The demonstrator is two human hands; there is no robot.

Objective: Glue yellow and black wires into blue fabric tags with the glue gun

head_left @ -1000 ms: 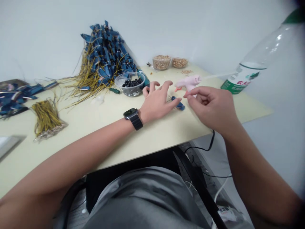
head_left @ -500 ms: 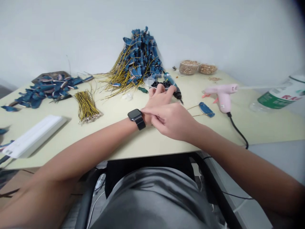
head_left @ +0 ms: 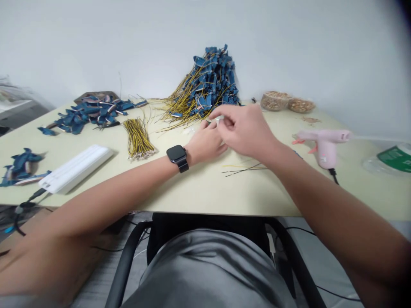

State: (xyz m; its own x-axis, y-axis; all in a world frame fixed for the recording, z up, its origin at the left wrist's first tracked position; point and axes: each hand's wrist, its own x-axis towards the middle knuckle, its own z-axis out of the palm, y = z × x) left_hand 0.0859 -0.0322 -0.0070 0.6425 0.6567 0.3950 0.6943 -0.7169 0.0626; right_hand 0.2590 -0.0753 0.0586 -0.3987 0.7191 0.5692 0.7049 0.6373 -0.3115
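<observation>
A: Where was your right hand (head_left: 245, 130)?

B: It was just over your left hand (head_left: 207, 143), with its thumb and forefinger curled toward each other. Whether they pinched something, I could not tell.

A: And your left?

B: Its fingers were bent and partly hidden by the right. If they held anything, I could not see it.

A: What had just changed?

B: Half a second earlier, your right hand was beside the watch (head_left: 176, 153); now it had come to your left fingers. In my judgement, this meant both your hands attended to one small place, and the glue gun (head_left: 328, 145) was left aside.

A: Where was the blue piece (head_left: 298, 154)?

B: Only its edge showed, beyond your right forearm (head_left: 308, 192), near the gun. Thin wires (head_left: 243, 170) lay on the table (head_left: 205, 194), on your side of the hands.

A: And farther out?

B: The wire bundle (head_left: 138, 139) lay to your left, and the blue pile (head_left: 212, 81) stood behind your hands.
</observation>
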